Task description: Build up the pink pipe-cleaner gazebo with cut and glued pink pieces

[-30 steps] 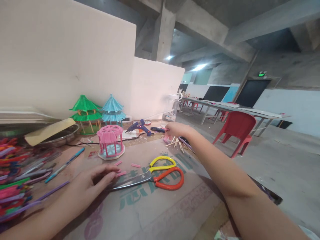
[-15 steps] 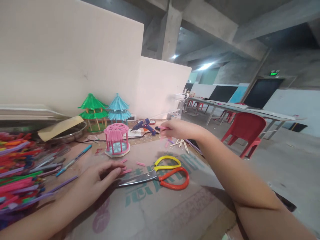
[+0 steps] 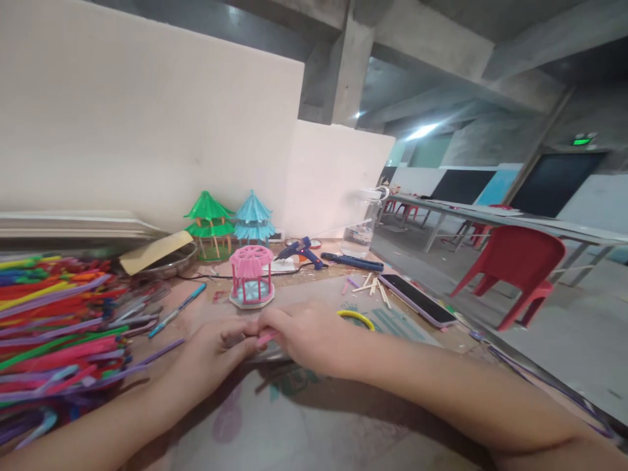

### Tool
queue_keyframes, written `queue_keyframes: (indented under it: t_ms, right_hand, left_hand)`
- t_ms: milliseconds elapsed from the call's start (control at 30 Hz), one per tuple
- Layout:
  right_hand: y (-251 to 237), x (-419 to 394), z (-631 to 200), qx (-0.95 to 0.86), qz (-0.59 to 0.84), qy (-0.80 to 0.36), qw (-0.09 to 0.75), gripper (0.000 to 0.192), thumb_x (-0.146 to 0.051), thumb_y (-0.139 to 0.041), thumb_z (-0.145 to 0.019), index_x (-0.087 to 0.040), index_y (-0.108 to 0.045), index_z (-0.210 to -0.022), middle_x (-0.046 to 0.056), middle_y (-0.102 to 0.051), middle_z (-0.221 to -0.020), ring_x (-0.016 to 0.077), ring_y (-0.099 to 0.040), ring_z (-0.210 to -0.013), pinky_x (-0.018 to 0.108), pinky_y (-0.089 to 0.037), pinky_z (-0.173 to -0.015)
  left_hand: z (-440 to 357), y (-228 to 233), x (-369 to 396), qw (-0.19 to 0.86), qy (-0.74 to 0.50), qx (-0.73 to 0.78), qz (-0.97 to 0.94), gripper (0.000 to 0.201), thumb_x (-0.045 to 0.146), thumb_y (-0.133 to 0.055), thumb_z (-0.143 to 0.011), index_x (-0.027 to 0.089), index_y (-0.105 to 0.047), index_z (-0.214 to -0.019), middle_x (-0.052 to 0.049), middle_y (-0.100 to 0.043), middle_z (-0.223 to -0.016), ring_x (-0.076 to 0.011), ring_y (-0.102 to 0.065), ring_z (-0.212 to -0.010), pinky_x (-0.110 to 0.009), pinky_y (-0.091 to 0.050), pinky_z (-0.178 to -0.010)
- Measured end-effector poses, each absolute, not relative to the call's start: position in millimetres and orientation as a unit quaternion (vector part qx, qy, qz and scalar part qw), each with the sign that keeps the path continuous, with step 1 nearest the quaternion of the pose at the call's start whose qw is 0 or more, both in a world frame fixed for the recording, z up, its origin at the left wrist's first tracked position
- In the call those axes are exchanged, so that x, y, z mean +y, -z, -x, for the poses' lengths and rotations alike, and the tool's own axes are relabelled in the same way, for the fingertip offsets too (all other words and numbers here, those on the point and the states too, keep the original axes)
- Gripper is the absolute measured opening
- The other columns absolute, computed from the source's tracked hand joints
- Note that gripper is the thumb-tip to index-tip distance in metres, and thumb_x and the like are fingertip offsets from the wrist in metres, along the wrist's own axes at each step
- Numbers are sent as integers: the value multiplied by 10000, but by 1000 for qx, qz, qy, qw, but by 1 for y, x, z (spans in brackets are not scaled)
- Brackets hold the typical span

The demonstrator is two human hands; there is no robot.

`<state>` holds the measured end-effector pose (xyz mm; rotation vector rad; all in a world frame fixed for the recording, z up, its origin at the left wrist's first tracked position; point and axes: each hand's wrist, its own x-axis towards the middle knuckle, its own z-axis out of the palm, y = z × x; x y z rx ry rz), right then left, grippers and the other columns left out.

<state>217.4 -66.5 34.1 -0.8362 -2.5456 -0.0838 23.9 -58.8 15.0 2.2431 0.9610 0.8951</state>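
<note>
My left hand (image 3: 216, 350) and my right hand (image 3: 311, 337) meet low over the board, fingertips touching. Between them shows a short pink piece of pipe cleaner (image 3: 266, 337), pinched by my right hand. The left fingers are closed at its near end; what else they hold is hidden. Behind the hands stands a small pink pavilion (image 3: 252, 265) with pillars on a pale base. The scissors' yellow handle (image 3: 357, 318) shows past my right hand, which covers most of the scissors.
Colourful pipe cleaners (image 3: 53, 333) are heaped at left, beside a blue pen (image 3: 177, 310). Green (image 3: 210, 222) and blue (image 3: 253, 219) pavilions stand behind. A glue gun (image 3: 299, 250), a dark blue tool (image 3: 352, 261), small sticks (image 3: 375, 288), a phone (image 3: 417, 299) and a clear jug (image 3: 360, 226) are at right.
My right hand has come from beside the glue gun, with a pink piece, down and left to my left hand. It now covers much of the scissors. The view has shifted left.
</note>
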Motion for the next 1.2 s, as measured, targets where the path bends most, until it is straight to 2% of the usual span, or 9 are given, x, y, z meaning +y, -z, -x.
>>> queue_keyframes:
  t_ms: [200,267,467,600,767,900,1000,1100,1200]
  right_hand:
    - [-44,-70,-211,-743,238,-418,466,385,-477,-337,-938,-188,-502,-744,-16,-486,-617,107,-446,-544,229,-344,-528]
    - [-45,-66,-209,-661,191,-510,516,431,-564,-383,-899,-188,-506,-728,-24,-458,-616,105,-430,-545,236,-352,-535]
    - [-39,-57,-203,-606,149,-533,571,434,-596,-506,-830,-179,-587,-744,5,-536,-752,116,-498,-717,267,-409,-730]
    - [-35,-59,-198,-613,141,-538,562,452,-616,-477,-835,-181,-594,-793,13,-569,-798,117,-526,-747,277,-432,-767]
    - [-47,-61,-209,-681,182,-469,532,450,-573,-436,-879,-168,-616,-798,49,-624,-859,147,-581,-846,317,-454,-838]
    - [-79,-71,-230,-671,209,-394,592,282,-450,-529,-869,-191,-624,-808,-1,-606,-711,118,-586,-707,285,-480,-751]
    - [-96,-77,-242,-661,247,-349,616,139,-344,-598,-832,-216,-640,-867,-61,-487,-561,69,-473,-522,225,-445,-602]
    - [-99,-74,-248,-681,253,-372,578,124,-307,-581,-837,-201,-631,-876,-82,-421,-516,40,-372,-434,197,-375,-493]
    - [-94,-63,-251,-724,257,-409,491,148,-284,-545,-851,-182,-603,-942,-86,-431,-496,49,-421,-431,189,-371,-462]
  left_hand:
    - [-23,-7,-59,265,-345,365,-823,194,324,-545,-833,233,-717,-845,-19,-726,-983,-194,-656,-926,-299,-506,-854]
    - [-24,-7,-61,253,-351,357,-828,190,322,-555,-822,234,-721,-854,-39,-696,-1099,-208,-622,-1036,-322,-476,-919]
    - [-30,-8,-66,321,-322,343,-822,189,337,-557,-823,215,-701,-808,-33,-718,-982,-189,-637,-950,-305,-482,-878]
    - [-31,-13,-64,366,-302,338,-813,212,340,-550,-813,189,-682,-744,-35,-707,-878,-183,-639,-853,-289,-495,-792]
    - [-30,-16,-64,333,-289,370,-818,255,366,-536,-810,188,-692,-714,-26,-697,-782,-179,-632,-767,-266,-495,-701]
    - [-28,-15,-62,308,-312,404,-803,238,378,-558,-804,208,-724,-803,-21,-732,-829,-189,-653,-789,-266,-507,-715]
    - [-28,-18,-61,293,-317,412,-802,259,389,-546,-820,211,-732,-834,-23,-746,-864,-203,-663,-824,-271,-514,-715]
    - [-27,-20,-61,269,-338,416,-800,253,379,-550,-818,207,-735,-797,-23,-749,-860,-206,-664,-831,-270,-515,-716]
    - [-26,-20,-60,246,-352,419,-800,242,370,-553,-817,209,-730,-783,-23,-748,-862,-206,-663,-836,-271,-517,-718]
